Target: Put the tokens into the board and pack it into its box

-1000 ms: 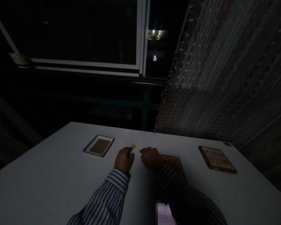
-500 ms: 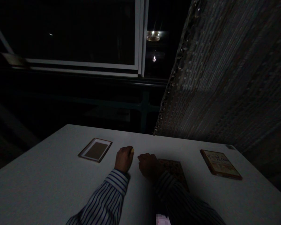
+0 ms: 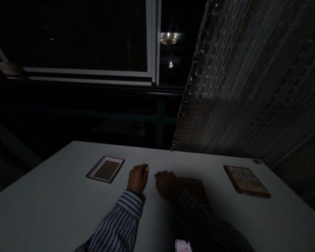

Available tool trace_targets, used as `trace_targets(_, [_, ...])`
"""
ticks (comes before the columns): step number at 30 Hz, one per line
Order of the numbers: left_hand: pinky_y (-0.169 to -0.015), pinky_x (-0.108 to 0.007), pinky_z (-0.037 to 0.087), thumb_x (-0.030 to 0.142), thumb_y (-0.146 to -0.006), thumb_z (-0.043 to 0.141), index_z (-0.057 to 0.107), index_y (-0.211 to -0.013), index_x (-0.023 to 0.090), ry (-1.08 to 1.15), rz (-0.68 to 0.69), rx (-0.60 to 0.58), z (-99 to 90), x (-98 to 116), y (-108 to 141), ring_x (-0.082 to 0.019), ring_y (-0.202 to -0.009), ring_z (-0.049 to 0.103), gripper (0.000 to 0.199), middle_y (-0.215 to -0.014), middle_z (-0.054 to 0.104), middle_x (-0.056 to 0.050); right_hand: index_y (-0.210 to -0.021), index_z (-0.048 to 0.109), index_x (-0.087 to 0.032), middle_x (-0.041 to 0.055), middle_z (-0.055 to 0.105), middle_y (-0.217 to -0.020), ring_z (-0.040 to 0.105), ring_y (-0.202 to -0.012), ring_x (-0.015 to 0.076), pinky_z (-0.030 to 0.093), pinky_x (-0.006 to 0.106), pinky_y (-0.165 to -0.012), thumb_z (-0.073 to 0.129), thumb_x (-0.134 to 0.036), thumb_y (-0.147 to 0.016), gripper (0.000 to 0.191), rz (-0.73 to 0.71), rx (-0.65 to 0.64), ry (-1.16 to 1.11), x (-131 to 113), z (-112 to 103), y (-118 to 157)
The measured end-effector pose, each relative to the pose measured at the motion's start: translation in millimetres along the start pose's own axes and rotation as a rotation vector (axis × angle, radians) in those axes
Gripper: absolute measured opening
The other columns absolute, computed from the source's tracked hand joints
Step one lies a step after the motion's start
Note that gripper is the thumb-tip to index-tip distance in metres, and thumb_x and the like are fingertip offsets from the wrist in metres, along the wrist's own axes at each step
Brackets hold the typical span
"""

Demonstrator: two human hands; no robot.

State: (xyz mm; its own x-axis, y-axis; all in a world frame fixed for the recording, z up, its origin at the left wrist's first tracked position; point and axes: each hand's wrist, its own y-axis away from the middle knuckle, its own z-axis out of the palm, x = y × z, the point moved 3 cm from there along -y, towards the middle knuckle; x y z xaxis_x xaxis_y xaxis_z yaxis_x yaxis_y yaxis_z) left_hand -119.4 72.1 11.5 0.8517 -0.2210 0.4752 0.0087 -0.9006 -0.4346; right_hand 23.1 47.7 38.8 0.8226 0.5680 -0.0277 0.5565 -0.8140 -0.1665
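My left hand point(image 3: 138, 179) is closed above the white table point(image 3: 68, 203), with a small pale yellow piece point(image 3: 147, 168) showing at its thumb side. What kind of piece it is cannot be made out. My right hand point(image 3: 166, 185) is curled with bent fingers just right of the left one, and a gap separates the two. Anything inside it is hidden. Under and beside my right wrist lies a dark reddish sheet or board with a round pattern point(image 3: 193, 189), partly covered by the sleeve.
An open shallow box or lid point(image 3: 106, 169) lies left of my hands. To the right is a box with an illustrated cover point(image 3: 246, 181), and near the far right corner a small dark label point(image 3: 257, 161). A bead-string curtain point(image 3: 225, 87) hangs behind the table beside a white-framed window point(image 3: 152, 42).
The camera view has shifted slightly. Both hands keep nearly the same place and closed shape, and the things on the table have not moved.
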Motion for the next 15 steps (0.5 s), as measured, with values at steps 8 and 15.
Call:
trace_targets(8, [-0.083, -0.033, 0.042, 0.031, -0.08, 0.043, 0.06, -0.102, 0.017, 0.015, -0.012, 0.047, -9.8, 4, 4, -0.021, -0.091, 0.056, 0.031, -0.096, 0.064, -0.009, -0.092, 0.055, -0.018, 0.0061, 0.06, -0.093, 0.051, -0.089, 0.0203, 0.035, 0.034, -0.073, 0.041, -0.017, -0.08, 0.019, -0.003, 0.053, -0.036, 1, -11, 1])
trace_targets(15, [-0.083, -0.034, 0.044, 0.036, -0.081, 0.041, 0.06, -0.1, 0.016, 0.041, -0.005, 0.066, -23.9, 15, 8, -0.021, -0.091, 0.057, 0.034, -0.095, 0.064, -0.009, -0.097, 0.055, -0.018, 0.0073, 0.06, -0.097, 0.051, -0.091, 0.02, 0.035, 0.033, -0.076, 0.039, -0.018, -0.082, 0.022, -0.005, 0.045, -0.034, -3, -27, 1])
